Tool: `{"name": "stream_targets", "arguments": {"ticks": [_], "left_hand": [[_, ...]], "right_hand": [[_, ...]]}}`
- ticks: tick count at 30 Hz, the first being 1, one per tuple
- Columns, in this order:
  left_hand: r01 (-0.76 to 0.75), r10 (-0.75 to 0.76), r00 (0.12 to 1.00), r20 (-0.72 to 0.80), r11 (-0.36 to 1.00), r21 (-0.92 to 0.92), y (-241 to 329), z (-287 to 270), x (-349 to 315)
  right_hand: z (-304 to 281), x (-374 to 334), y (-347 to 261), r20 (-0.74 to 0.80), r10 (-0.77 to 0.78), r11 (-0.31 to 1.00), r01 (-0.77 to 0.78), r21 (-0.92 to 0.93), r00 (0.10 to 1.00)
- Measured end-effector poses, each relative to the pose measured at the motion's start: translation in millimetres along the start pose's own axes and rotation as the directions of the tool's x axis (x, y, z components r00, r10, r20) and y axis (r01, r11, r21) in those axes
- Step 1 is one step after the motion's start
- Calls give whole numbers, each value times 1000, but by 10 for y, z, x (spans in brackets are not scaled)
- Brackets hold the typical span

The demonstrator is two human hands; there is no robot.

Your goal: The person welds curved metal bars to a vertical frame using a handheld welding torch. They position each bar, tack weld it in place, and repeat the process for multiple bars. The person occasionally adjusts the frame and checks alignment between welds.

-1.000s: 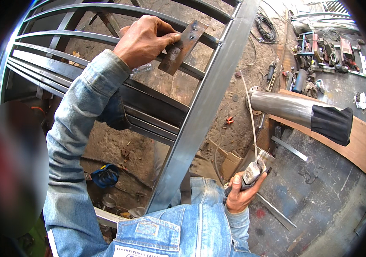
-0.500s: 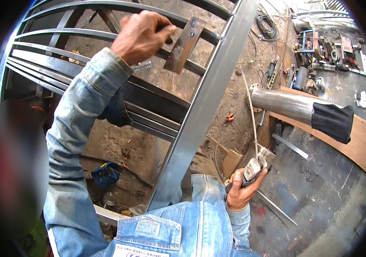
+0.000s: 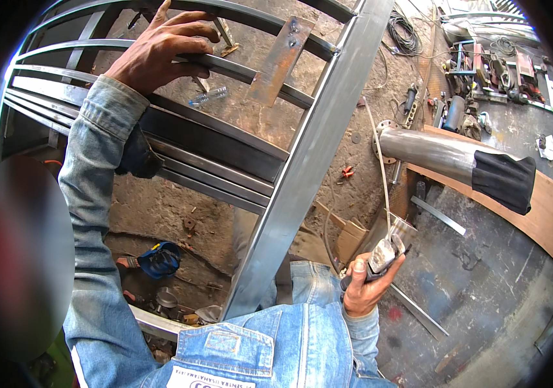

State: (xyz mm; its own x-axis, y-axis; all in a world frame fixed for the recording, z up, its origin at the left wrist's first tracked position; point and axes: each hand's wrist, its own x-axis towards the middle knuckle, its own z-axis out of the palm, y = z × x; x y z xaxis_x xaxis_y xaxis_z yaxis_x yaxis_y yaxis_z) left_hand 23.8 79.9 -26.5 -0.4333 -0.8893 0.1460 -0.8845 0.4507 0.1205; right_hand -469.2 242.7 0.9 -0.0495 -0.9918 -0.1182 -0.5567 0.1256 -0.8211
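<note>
My left hand (image 3: 160,48) reaches up and grips a curved metal bar (image 3: 238,72) of a grey steel frame, its fingers wrapped over the bar. Just right of it a rusty flat plate (image 3: 281,59) is fixed across two bars. A long square steel tube (image 3: 309,161) runs diagonally from top right down toward my chest. Down at my side, my right hand (image 3: 362,291) holds a welding electrode holder (image 3: 383,253) with a thin rod (image 3: 380,174) sticking upward. Both arms wear denim sleeves.
A steel pipe (image 3: 432,152) with a black wrapped end lies on a curved wooden board (image 3: 548,207) at right. Tools and cables (image 3: 483,64) are scattered on the dirt floor at top right. A blue object (image 3: 160,258) lies below the frame.
My left hand has slid left along the bars, away from the rusty plate it was touching, and now grips the curved bar. The right hand stays low with the holder.
</note>
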Motion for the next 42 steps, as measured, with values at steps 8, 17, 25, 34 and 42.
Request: {"name": "stream_targets", "arguments": {"ticks": [8, 17, 25, 34, 42], "left_hand": [[1, -1, 1000, -1, 996, -88, -54, 62, -28], [-71, 70, 997, -15, 996, -61, -37, -1, -5], [-46, 44, 999, -31, 997, -57, -33, 9, -3], [3, -3, 1000, -3, 994, -113, -65, 76, -29], [37, -31, 999, 34, 982, -185, -27, 4, -23]], "right_hand": [[3, 28, 1, 4, -26, 1000, 26, -6, 1000], [24, 34, -31, 23, -16, 1000, 16, -3, 1000], [83, 68, -162, 51, -47, 998, 49, -28, 998], [84, 85, -170, 82, -45, 995, 52, -83, 996], [45, 110, -54, 125, -173, 967, 193, -168, 977]]}}
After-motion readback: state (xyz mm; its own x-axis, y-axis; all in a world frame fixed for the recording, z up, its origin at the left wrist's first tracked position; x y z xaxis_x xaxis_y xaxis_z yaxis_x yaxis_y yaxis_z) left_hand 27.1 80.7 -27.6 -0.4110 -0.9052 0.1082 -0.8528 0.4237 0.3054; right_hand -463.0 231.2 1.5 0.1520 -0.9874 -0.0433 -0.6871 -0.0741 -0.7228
